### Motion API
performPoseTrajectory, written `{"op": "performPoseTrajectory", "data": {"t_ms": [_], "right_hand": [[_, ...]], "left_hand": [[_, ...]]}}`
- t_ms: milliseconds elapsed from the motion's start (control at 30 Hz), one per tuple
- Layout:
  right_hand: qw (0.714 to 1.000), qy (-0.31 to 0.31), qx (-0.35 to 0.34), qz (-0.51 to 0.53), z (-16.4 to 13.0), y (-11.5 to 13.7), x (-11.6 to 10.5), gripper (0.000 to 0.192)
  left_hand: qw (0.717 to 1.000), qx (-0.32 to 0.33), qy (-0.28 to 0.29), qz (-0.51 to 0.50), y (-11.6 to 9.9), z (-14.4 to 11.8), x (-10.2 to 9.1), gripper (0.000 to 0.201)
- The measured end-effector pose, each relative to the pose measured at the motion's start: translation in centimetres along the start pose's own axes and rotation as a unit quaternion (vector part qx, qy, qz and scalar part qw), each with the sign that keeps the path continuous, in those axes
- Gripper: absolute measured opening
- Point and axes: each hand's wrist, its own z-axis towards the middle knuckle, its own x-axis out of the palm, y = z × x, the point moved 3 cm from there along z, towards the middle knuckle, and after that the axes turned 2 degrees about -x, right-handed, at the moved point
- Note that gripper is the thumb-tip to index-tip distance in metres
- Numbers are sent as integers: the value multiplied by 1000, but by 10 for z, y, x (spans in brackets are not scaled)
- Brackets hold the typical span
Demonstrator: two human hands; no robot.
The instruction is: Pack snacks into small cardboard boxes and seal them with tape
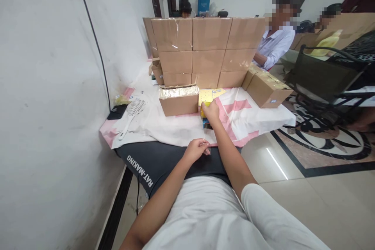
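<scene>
My right hand reaches out over the cloth-covered table and is closed on a small yellow-and-blue packet. Its fingers hide part of the packet, and a dark, blue-edged part shows below them. Close to my body, above my lap, my left hand has its fingers curled together. Whether anything is pinched in them is too small to make out. Just left of the packet stands a brown cardboard box with shiny tape along its top. Behind the packet lies a yellow sheet with small marks.
Stacked taped cartons form a wall at the table's back. Another carton sits at the right. On the left lie a white perforated paddle and a black phone-like object. A person sits behind, near a chair.
</scene>
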Motion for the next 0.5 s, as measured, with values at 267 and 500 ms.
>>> {"op": "performPoseTrajectory", "data": {"t_ms": [267,500], "right_hand": [[999,9,-16,37,7,-9,0,61],[991,15,-6,136,20,-28,-4,58]], "left_hand": [[1000,-8,12,-9,12,13,-3,23],[1000,-8,6,-21,16,17,-15,28]]}}
